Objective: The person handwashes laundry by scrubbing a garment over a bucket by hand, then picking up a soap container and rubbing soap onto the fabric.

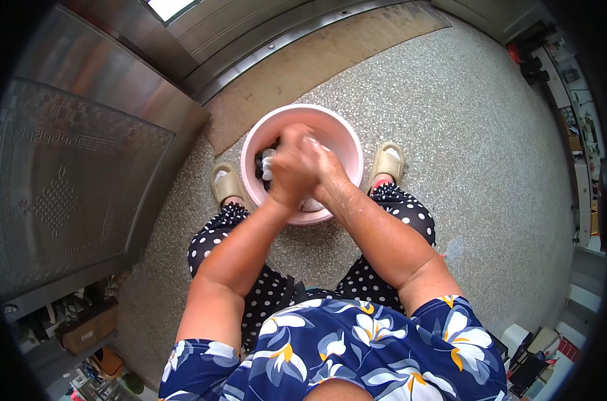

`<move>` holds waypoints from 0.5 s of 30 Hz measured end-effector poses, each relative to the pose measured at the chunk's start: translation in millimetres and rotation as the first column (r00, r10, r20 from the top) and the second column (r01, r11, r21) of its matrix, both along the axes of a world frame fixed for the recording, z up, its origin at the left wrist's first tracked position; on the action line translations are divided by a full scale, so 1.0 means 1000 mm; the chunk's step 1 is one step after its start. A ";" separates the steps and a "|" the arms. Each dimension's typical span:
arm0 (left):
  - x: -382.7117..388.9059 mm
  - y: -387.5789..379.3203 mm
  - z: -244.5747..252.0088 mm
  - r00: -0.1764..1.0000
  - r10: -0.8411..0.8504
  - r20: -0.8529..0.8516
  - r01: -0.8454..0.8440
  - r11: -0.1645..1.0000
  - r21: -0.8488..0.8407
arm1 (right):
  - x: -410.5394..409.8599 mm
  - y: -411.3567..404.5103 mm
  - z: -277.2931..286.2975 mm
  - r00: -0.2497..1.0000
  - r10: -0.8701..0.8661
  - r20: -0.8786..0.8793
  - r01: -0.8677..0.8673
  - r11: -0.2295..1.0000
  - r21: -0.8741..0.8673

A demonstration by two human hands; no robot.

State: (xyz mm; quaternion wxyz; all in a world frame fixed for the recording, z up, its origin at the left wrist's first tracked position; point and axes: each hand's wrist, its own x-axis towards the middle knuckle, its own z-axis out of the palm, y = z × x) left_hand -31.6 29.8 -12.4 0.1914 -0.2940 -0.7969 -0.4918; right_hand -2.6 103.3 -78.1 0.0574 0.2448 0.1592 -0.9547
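Note:
A round pink plastic basin (352, 145) stands on the floor between the person's feet. Over it my left hand (294, 168) and my right hand (326, 163) are pressed together, blurred by motion. White patches that look like suds show on the fingers and the right wrist. Whether a small item lies between the palms is hidden. Dark and white wet cloth (267, 165) lies at the basin's left side, partly behind my left hand. Something whitish (312, 204) shows at the basin's near side, below the wrists.
Beige slippers (387, 161) are on the feet either side of the basin. A brown mat (303, 65) runs along the metal door sill beyond it. An embossed metal door (83, 175) stands at the left. Loaded shelves (584, 150) line the right edge.

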 end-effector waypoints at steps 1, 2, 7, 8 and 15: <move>0.029 0.004 0.007 0.989 -0.128 -0.072 0.122 0.989 -0.086 | 0.001 0.014 -0.023 0.983 0.044 -0.180 -0.066 0.990 -0.122; 0.037 -0.003 0.008 0.954 -0.239 -0.181 0.225 0.970 -0.092 | -0.003 0.005 0.013 0.989 -0.015 0.148 0.004 0.997 0.074; 0.003 -0.008 -0.004 0.996 -0.077 -0.045 0.077 0.997 0.008 | 0.007 -0.023 0.035 0.941 -0.169 0.294 0.059 0.935 0.349; -0.019 -0.016 -0.009 0.967 0.047 0.252 -0.054 0.998 0.022 | 0.011 -0.039 0.055 0.958 -0.127 0.257 0.048 0.955 0.291; 0.036 -0.001 -0.001 0.994 -0.113 -0.002 0.112 0.991 -0.069 | 0.018 0.002 0.033 0.989 -0.142 0.025 0.130 0.953 0.273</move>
